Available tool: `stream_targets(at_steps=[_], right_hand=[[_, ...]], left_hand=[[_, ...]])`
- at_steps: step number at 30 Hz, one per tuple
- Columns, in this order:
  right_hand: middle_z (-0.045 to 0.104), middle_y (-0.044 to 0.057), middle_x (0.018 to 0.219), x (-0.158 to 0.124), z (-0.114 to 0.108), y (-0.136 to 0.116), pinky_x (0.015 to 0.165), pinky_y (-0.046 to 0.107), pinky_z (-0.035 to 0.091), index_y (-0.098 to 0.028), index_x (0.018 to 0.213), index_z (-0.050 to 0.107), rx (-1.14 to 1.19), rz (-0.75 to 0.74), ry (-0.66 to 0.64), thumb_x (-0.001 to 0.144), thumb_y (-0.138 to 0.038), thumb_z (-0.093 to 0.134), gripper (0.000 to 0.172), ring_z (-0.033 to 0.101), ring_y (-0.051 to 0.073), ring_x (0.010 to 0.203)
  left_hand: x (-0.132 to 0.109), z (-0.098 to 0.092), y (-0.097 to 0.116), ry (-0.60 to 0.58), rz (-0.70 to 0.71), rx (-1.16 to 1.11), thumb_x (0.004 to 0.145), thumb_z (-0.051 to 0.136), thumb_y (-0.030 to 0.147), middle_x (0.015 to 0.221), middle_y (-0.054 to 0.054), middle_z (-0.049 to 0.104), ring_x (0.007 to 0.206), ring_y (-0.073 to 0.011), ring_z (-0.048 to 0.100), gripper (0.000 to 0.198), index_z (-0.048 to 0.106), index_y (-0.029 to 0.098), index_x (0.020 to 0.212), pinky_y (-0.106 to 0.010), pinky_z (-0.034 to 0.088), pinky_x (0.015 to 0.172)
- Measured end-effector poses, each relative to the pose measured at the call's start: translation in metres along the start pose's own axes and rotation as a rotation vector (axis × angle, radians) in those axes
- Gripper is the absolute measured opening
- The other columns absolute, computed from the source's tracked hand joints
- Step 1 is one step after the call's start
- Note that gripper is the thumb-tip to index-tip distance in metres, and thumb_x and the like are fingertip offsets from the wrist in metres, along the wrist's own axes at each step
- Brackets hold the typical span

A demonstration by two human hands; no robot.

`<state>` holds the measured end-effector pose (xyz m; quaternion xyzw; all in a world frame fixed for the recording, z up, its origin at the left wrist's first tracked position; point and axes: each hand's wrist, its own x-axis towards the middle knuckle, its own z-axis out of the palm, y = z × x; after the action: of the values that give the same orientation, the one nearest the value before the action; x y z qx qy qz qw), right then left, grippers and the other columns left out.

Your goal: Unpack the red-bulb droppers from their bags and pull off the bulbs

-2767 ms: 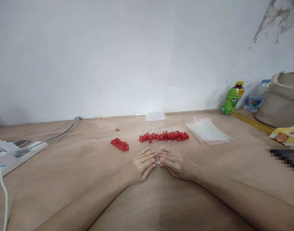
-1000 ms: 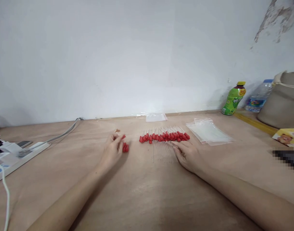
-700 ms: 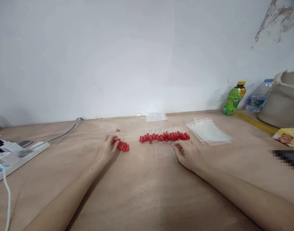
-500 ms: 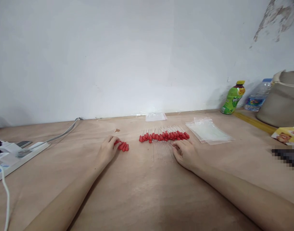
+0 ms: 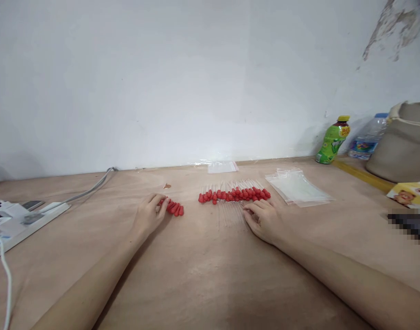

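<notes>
My left hand rests on the table at the left end of a short row of red rubber bulbs. Its thumb and fingers close around a bulb at that end, which they partly cover. To the right, my right hand has its fingertips pinched at the right edge of a spread of thin clear glass tubes; the tube at the fingertips is mostly hidden. Just beyond these tubes lies a long row of glass droppers with red bulbs, their clear stems pointing towards the wall.
Clear zip bags lie right of the droppers, with another bag by the wall. A green bottle, a water bottle and a grey bucket stand at the back right. A power strip with cables lies left.
My left hand has shifted slightly left along the short row of bulbs. My right fingertips have moved a little left at the glass tubes. The dropper row looks the same.
</notes>
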<state>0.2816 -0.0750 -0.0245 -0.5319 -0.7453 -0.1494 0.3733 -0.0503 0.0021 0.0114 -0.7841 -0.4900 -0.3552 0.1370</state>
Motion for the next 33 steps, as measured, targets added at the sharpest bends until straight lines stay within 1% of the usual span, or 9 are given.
stream_targets(at_steps=[3, 6, 10, 13, 17, 20, 26, 30, 33], right_hand=[[0.063, 0.001, 0.07, 0.0, 0.001, -0.001, 0.073, 0.03, 0.03, -0.019, 0.078, 0.063, 0.001, 0.01, -0.031, 0.078, -0.027, 0.052, 0.014, 0.054, 0.015, 0.071], [0.063, 0.002, 0.073, 0.001, -0.001, -0.002, 0.073, 0.031, 0.029, -0.019, 0.079, 0.063, -0.003, -0.002, -0.063, 0.077, -0.036, 0.054, 0.019, 0.053, 0.016, 0.073], [0.063, 0.004, 0.076, 0.001, -0.005, -0.004, 0.073, 0.032, 0.029, -0.019, 0.08, 0.065, -0.024, -0.037, -0.095, 0.075, -0.044, 0.056, 0.027, 0.052, 0.017, 0.075], [0.061, 0.004, 0.075, 0.0, -0.005, -0.003, 0.072, 0.033, 0.03, -0.02, 0.079, 0.066, -0.026, -0.059, -0.093, 0.074, -0.046, 0.056, 0.029, 0.051, 0.018, 0.075], [0.061, 0.003, 0.074, 0.0, -0.002, -0.001, 0.073, 0.033, 0.03, -0.021, 0.08, 0.066, -0.001, -0.062, -0.048, 0.077, -0.044, 0.053, 0.027, 0.05, 0.016, 0.073], [0.061, 0.003, 0.071, 0.002, -0.002, 0.0, 0.074, 0.032, 0.031, -0.02, 0.079, 0.066, 0.029, -0.041, -0.011, 0.08, -0.039, 0.051, 0.024, 0.051, 0.015, 0.072], [0.06, 0.003, 0.071, 0.003, -0.003, 0.002, 0.08, 0.035, 0.033, -0.02, 0.077, 0.065, 0.057, -0.007, 0.026, 0.08, -0.034, 0.051, 0.02, 0.051, 0.016, 0.072], [0.059, 0.005, 0.075, 0.003, -0.001, 0.005, 0.079, 0.036, 0.038, -0.019, 0.083, 0.064, 0.121, -0.007, 0.066, 0.081, -0.031, 0.05, 0.019, 0.052, 0.017, 0.073], [0.058, 0.008, 0.09, 0.003, 0.0, 0.005, 0.077, 0.035, 0.043, -0.017, 0.099, 0.059, 0.197, -0.018, 0.098, 0.081, -0.03, 0.049, 0.024, 0.054, 0.019, 0.083]], left_hand=[[0.004, -0.006, 0.006, 0.078, -0.085, -0.003, 0.082, 0.045, 0.031, 0.084, -0.002, 0.058, 0.076, -0.0155, 0.055, 0.017, 0.059, 0.02, 0.081, -0.026, 0.044, 0.067], [0.009, -0.008, 0.02, 0.083, -0.045, 0.001, 0.081, 0.047, 0.03, 0.084, -0.003, 0.057, 0.084, -0.0176, 0.054, 0.016, 0.059, 0.02, 0.081, -0.028, 0.043, 0.074], [0.02, 0.002, 0.046, -0.119, 0.148, 0.038, 0.079, 0.049, 0.031, 0.083, -0.005, 0.054, 0.086, -0.0198, 0.052, 0.017, 0.061, 0.019, 0.078, -0.032, 0.041, 0.078], [0.029, 0.014, 0.062, -0.246, 0.211, 0.099, 0.076, 0.052, 0.038, 0.084, -0.006, 0.054, 0.084, -0.022, 0.05, 0.021, 0.061, 0.019, 0.078, -0.037, 0.039, 0.077], [0.04, 0.029, 0.074, -0.308, 0.217, 0.12, 0.072, 0.057, 0.047, 0.086, -0.007, 0.054, 0.084, -0.0244, 0.05, 0.029, 0.06, 0.019, 0.078, -0.039, 0.037, 0.074], [0.044, 0.036, 0.076, -0.33, 0.219, 0.121, 0.072, 0.057, 0.043, 0.087, -0.008, 0.055, 0.083, -0.0247, 0.051, 0.026, 0.059, 0.017, 0.075, -0.038, 0.036, 0.073], [0.038, 0.034, 0.072, -0.261, 0.058, 0.019, 0.079, 0.05, 0.039, 0.08, -0.004, 0.057, 0.082, -0.0226, 0.052, 0.023, 0.056, 0.018, 0.073, -0.039, 0.032, 0.077], [0.017, 0.026, 0.067, -0.078, -0.1, -0.093, 0.081, 0.048, 0.038, 0.083, -0.003, 0.059, 0.083, -0.0212, 0.052, 0.021, 0.053, 0.018, 0.075, -0.037, 0.032, 0.076], [-0.004, 0.018, 0.068, -0.006, -0.037, -0.185, 0.081, 0.05, 0.034, 0.085, -0.004, 0.059, 0.081, -0.0198, 0.052, 0.017, 0.053, 0.018, 0.077, -0.036, 0.033, 0.076]])
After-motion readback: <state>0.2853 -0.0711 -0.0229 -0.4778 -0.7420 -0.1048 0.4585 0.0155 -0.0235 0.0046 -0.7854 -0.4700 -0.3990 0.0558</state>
